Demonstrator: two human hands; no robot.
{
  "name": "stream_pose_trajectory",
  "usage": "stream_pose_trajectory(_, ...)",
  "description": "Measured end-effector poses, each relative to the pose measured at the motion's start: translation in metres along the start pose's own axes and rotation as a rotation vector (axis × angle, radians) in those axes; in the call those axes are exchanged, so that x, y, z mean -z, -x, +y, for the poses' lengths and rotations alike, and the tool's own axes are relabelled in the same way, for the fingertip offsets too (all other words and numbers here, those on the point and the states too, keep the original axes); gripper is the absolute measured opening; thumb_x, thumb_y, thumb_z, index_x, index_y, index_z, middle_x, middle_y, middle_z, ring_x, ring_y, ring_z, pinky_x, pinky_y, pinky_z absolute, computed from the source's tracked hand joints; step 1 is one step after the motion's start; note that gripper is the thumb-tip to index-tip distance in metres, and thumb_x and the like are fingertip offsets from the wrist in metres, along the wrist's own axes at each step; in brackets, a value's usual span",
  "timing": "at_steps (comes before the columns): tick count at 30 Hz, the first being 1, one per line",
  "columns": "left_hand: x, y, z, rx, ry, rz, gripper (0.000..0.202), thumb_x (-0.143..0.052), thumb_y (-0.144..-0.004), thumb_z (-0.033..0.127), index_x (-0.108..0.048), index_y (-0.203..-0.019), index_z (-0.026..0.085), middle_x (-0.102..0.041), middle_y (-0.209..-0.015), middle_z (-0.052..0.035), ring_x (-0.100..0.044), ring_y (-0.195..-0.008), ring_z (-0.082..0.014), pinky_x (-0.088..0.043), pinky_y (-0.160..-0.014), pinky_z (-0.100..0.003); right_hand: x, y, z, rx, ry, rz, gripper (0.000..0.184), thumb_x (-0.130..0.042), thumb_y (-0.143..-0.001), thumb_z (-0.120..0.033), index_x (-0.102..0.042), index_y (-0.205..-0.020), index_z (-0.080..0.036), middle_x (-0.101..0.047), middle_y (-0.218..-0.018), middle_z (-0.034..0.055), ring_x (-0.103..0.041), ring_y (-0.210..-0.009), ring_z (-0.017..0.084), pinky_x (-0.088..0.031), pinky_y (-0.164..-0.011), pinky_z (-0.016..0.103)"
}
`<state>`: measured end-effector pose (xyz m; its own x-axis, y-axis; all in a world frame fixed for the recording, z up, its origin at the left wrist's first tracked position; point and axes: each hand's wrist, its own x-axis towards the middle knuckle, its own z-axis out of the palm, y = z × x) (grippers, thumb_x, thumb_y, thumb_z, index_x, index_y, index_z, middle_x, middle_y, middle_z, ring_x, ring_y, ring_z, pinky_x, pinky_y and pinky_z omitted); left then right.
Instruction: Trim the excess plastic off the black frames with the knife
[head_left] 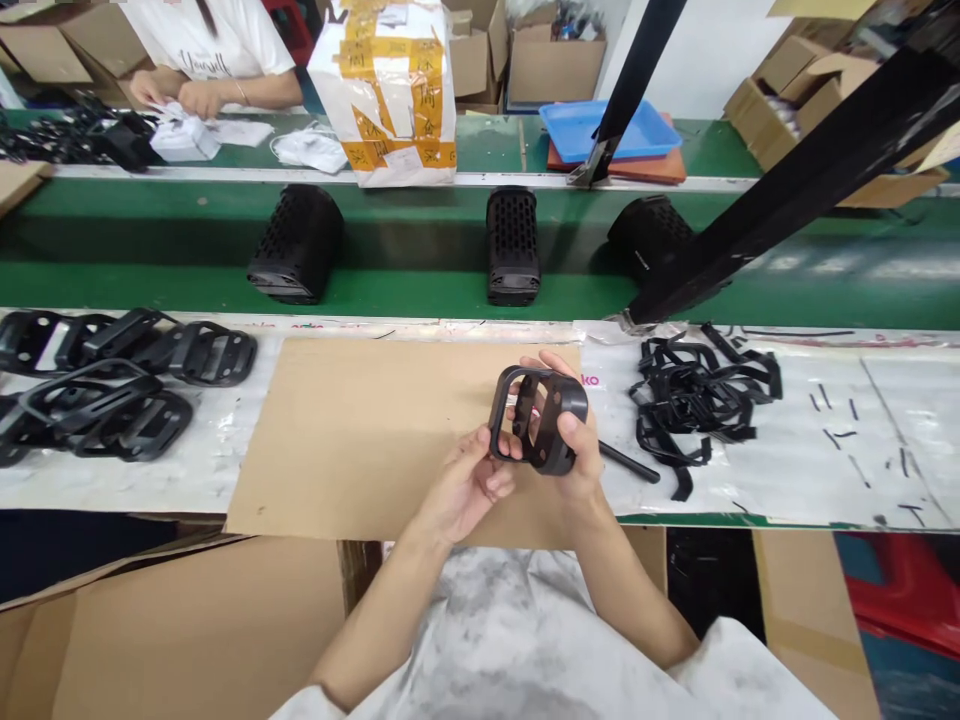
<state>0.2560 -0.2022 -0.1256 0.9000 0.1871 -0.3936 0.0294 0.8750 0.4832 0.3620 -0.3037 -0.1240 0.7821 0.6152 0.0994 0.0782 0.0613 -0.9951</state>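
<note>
A black plastic frame with rounded corners and an open middle is held above the cardboard sheet. My right hand grips its right side, thumb on the near face and fingers behind. At its lower left edge, my left hand pinches the rim between thumb and fingers. Right of my hands lies a thin black rod, its left end hidden behind my right hand. Farther right is a tangled heap of black strips. Several similar black frames are piled at the left.
Black perforated housings stand on the green belt beyond the bench. A black metal post slants across the right. Across the belt are a taped white package, a blue tray and a co-worker's hands on a white item.
</note>
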Motion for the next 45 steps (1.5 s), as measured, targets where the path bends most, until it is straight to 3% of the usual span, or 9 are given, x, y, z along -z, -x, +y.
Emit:
stream_pose_trajectory(8, -0.004, 0.008, 0.001, 0.037, 0.06, -0.019, 0.037, -0.081, -0.086, 0.045, -0.064, -0.078, 0.013, -0.065, -0.075, 0.001, -0.018, -0.041, 0.0016, -0.018, -0.047, -0.02, 0.003, 0.001, -0.003, -0.056, -0.203, -0.008, 0.087, -0.054, -0.088, -0.077, -0.038, -0.159, -0.028, -0.044, -0.165, 0.0151, -0.07, -0.117, 0.035, -0.064, -0.086, 0.05)
stream_pose_trajectory(13, 0.004, 0.001, 0.01, -0.051, -0.208, -0.049, 0.04, -0.079, -0.086, 0.051, -0.072, -0.078, 0.012, -0.071, -0.088, -0.0086, -0.055, -0.066, -0.0103, -0.039, -0.062, -0.024, 0.016, -0.006, -0.012, -0.033, -0.172, -0.091, 0.083, -0.069, -0.085, -0.069, -0.047, -0.155, -0.029, -0.049, -0.162, 0.0113, -0.067, -0.123, 0.036, -0.061, -0.094, 0.049)
stream_pose_trajectory(16, 0.001, -0.006, 0.017, -0.149, -0.267, -0.014, 0.042, -0.077, -0.087, 0.054, -0.073, -0.08, 0.013, -0.069, -0.086, -0.0085, -0.06, -0.083, -0.0179, -0.046, -0.077, -0.028, 0.018, -0.008, -0.019, 0.038, -0.095, -0.092, 0.082, -0.076, -0.082, -0.066, -0.054, -0.151, -0.027, -0.054, -0.158, 0.0096, -0.061, -0.132, 0.037, -0.055, -0.106, 0.05)
stream_pose_trajectory(25, -0.011, -0.026, 0.03, -0.068, -0.131, 0.069, 0.048, -0.064, -0.093, 0.059, -0.059, -0.072, 0.017, -0.048, -0.064, 0.0003, -0.046, -0.058, -0.0115, -0.044, -0.059, -0.024, 0.005, -0.008, 0.001, 0.208, 0.157, -0.11, 0.081, -0.077, -0.086, -0.056, -0.049, -0.156, -0.025, -0.049, -0.161, 0.0126, -0.042, -0.153, 0.034, -0.034, -0.127, 0.052)
stream_pose_trajectory(30, 0.008, -0.047, 0.045, -0.339, -0.322, 0.242, 0.054, -0.076, -0.084, 0.059, -0.045, -0.065, 0.019, -0.034, -0.06, 0.0058, -0.031, -0.051, -0.007, -0.028, -0.048, -0.02, 0.023, -0.004, 0.003, 0.143, 0.474, -0.237, 0.09, -0.077, -0.086, -0.058, -0.037, -0.162, -0.03, -0.033, -0.171, 0.0104, -0.033, -0.158, 0.033, -0.036, -0.125, 0.051)
stream_pose_trajectory(34, 0.035, -0.07, 0.06, -0.589, -0.445, 0.367, 0.058, -0.08, -0.08, 0.056, -0.039, -0.061, 0.02, -0.03, -0.061, 0.0064, -0.031, -0.053, -0.0075, -0.029, -0.05, -0.021, 0.058, 0.007, 0.016, 0.012, 0.862, -0.073, 0.043, -0.068, -0.093, -0.044, -0.065, -0.13, -0.022, -0.067, -0.131, 0.0145, -0.061, -0.126, 0.034, -0.049, -0.109, 0.051)
stream_pose_trajectory(38, 0.05, -0.09, 0.058, -0.62, -0.517, 0.369, 0.057, -0.077, -0.08, 0.059, -0.04, -0.06, 0.021, -0.032, -0.06, 0.0058, -0.033, -0.055, -0.0088, -0.032, -0.053, -0.022, 0.082, 0.015, 0.028, -0.116, 1.108, -0.159, 0.021, -0.057, -0.096, -0.034, -0.065, -0.11, -0.021, -0.071, -0.108, 0.013, -0.067, -0.105, 0.035, -0.052, -0.092, 0.048)
stream_pose_trajectory(42, 0.052, -0.099, 0.046, -0.608, -0.593, 0.284, 0.062, -0.071, -0.081, 0.069, -0.039, -0.059, 0.021, -0.033, -0.058, 0.0052, -0.031, -0.055, -0.0096, -0.029, -0.053, -0.024, 0.084, 0.019, 0.02, -0.255, 0.844, -0.288, 0.02, -0.045, -0.105, -0.041, -0.056, -0.11, -0.025, -0.072, -0.096, 0.0053, -0.07, -0.083, 0.025, -0.052, -0.074, 0.036)
stream_pose_trajectory(45, 0.052, -0.099, 0.042, -0.593, -0.648, 0.249, 0.066, -0.065, -0.082, 0.076, -0.039, -0.058, 0.021, -0.033, -0.056, 0.0046, -0.03, -0.053, -0.0097, -0.026, -0.052, -0.025, 0.076, 0.023, 0.015, -0.419, 0.506, -0.309, 0.028, -0.044, -0.106, -0.053, -0.051, -0.112, -0.026, -0.063, -0.078, -0.0034, -0.056, -0.052, 0.014, -0.044, -0.051, 0.027)
